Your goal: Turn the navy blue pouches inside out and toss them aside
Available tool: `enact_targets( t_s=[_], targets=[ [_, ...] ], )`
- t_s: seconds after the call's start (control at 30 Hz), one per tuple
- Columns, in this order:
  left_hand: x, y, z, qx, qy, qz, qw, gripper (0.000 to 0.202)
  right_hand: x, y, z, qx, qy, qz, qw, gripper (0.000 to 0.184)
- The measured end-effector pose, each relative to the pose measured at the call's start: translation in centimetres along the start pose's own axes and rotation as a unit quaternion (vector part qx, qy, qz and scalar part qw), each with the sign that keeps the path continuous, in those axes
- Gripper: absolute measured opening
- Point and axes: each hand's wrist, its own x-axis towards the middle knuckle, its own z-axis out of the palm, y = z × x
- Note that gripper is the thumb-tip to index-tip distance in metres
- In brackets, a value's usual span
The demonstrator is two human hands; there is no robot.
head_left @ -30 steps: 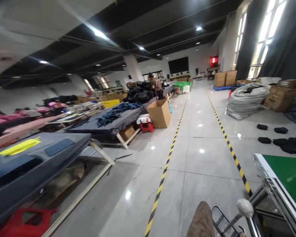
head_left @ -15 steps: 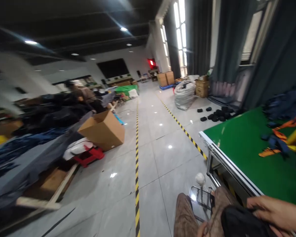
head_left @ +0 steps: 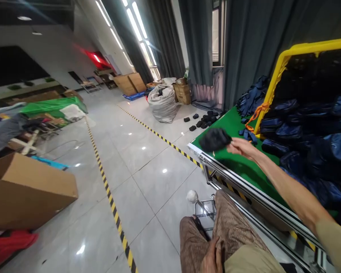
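My right hand (head_left: 240, 147) is stretched out over the near corner of the green-topped table (head_left: 204, 149). Its fingers pinch one end of a small black pouch (head_left: 215, 139), which is blurred and held above the surface. On my thigh rests my left hand (head_left: 212, 258), its fingers extended and nothing seen in it. Beyond the table corner, several similar black pouches (head_left: 206, 120) lie scattered on the floor. Navy bags (head_left: 298, 129) are heaped on the table to the right of my right hand, in and about a yellow frame (head_left: 275, 72).
A big whitish sack (head_left: 162, 106) stands on the floor near cardboard boxes (head_left: 182, 93). Black-and-yellow tape lines (head_left: 109, 195) run along the tiles. An open carton (head_left: 31, 193) is at left. A metal stand with a white ball (head_left: 192, 196) is by my knees.
My view has turned to the right. My right hand has moved from beside my lap out over the table corner, carrying the black pouch. My left hand stays at my legs.
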Motion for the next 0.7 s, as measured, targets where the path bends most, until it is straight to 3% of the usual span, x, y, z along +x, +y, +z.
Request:
enact_targets(
  t_s=[0.07, 0.17, 0.23, 0.37, 0.53, 0.6, 0.7],
  targets=[
    [0.3, 0.4, -0.2, 0.006, -0.035, 0.012, 0.999, 0.05, 2.0, 0.4, -0.9, -0.048, 0.115, -0.052, 0.991, 0.057],
    [0.4, 0.7, -0.1, -0.007, -0.052, 0.015, 0.998, 0.054, 0.9, 3.3, -2.0, -0.309, 0.127, -0.008, 0.942, 0.061],
    [0.3, 0.4, 0.2, -0.018, -0.047, 0.013, 0.999, 0.056, -2.1, 5.8, -3.1, -0.409, 0.119, 0.039, 0.904, 0.057],
    [0.0, -0.3, 0.8, -0.028, -0.046, 0.018, 0.998, 0.055, -9.8, 9.5, -7.3, -0.516, 0.163, 0.135, 0.83, 0.063],
    [1.2, 0.6, 0.2, -0.015, -0.104, 0.027, 0.994, 0.058, -17.8, 12.4, -11.3, -0.619, 0.18, 0.256, 0.72, 0.081],
    [1.8, 1.6, -0.4, -0.007, -0.14, 0.037, 0.989, 0.06, -19.6, 13.0, -11.6, -0.636, 0.17, 0.256, 0.708, 0.073],
    [2.3, 3.3, -0.9, -0.013, -0.166, 0.058, 0.984, 0.062, -20.5, 12.8, -11.4, -0.632, 0.178, 0.224, 0.72, 0.051]
  ],
)
